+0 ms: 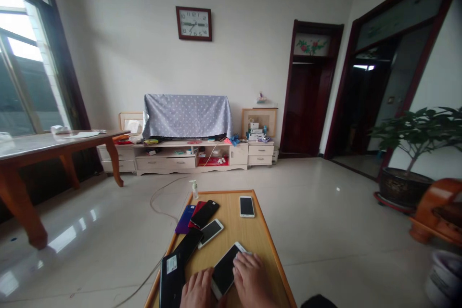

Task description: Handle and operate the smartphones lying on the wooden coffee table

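Observation:
A white-framed smartphone (pixel 226 269) with a dark screen lies tilted on the small wooden table (pixel 267 260), close to me. My left hand (pixel 198 288) grips its lower left edge, the fingers bent along the side. Over the phone's upper right part is my right hand (pixel 249 272), fingers together and curled down; a bit of something pale shows at the fingertips, too little to name. To the left lie a black tablet-like device (pixel 172 279), a black phone (pixel 190 244), another white phone (pixel 211 232), and overlapping blue (pixel 185 219), red (pixel 195 212) and black phones (pixel 205 212).
A white phone (pixel 247 207) and a clear pump bottle (pixel 195 189) stand toward the table's far end. A cable (pixel 151 269) runs along the floor at left. Beyond are a low cabinet (pixel 169 163), a larger table (pixel 54 147) and a potted plant (pixel 404 183).

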The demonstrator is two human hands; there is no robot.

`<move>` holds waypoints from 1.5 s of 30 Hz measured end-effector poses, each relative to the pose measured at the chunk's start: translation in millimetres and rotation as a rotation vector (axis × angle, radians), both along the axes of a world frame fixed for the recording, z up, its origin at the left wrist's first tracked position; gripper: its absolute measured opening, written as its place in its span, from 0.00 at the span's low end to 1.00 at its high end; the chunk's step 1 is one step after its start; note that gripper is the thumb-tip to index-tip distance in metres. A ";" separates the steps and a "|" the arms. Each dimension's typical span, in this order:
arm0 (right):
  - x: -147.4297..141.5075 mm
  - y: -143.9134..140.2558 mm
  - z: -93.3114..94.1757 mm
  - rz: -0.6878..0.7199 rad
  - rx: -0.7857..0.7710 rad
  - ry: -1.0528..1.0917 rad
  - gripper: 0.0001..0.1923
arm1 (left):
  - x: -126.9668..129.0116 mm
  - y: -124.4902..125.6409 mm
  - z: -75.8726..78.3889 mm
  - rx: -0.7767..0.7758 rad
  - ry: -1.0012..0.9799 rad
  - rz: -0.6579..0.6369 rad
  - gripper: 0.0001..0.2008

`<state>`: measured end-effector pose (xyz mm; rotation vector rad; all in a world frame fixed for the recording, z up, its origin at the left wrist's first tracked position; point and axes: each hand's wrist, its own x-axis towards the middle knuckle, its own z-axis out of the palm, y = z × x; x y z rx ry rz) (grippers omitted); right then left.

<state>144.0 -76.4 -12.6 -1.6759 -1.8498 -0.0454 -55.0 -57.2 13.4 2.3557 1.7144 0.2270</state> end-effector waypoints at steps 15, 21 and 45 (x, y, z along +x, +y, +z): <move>-60.9 -66.3 6.4 0.186 -0.148 0.073 0.21 | -7.7 -46.0 20.4 0.189 -0.073 -0.033 0.28; -15.7 -53.9 36.5 -0.010 -0.210 0.005 0.27 | -11.8 -54.3 22.3 0.153 -0.142 -0.012 0.29; -76.0 -43.1 -22.2 0.184 -0.171 -0.115 0.20 | -29.4 -45.2 -5.3 0.144 -0.203 -0.036 0.29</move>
